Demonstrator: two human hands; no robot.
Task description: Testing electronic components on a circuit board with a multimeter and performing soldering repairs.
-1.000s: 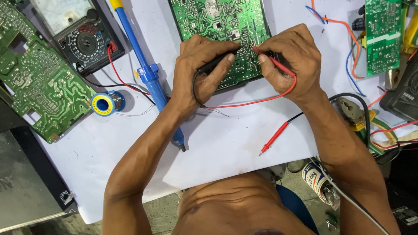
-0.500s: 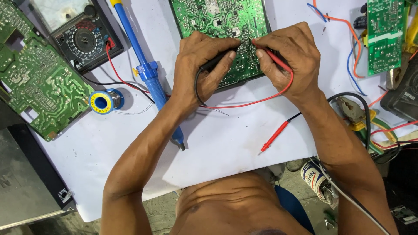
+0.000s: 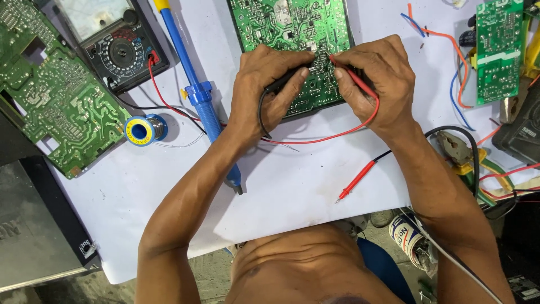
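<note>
Steadily does it — with the left hand (image 3: 264,93) pinching the black probe (image 3: 284,81) and the right hand (image 3: 374,81) pinching the red probe (image 3: 351,79), both tips belong on separate solder points of the green board (image 3: 292,28) — heels braced against slipping.

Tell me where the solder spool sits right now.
In the head view the solder spool lies left of centre on the white sheet, between the large green circuit board and the blue desoldering pump, below the multimeter.

Two probes (image 3: 353,79) on green circuit board (image 3: 281,25)
</note>
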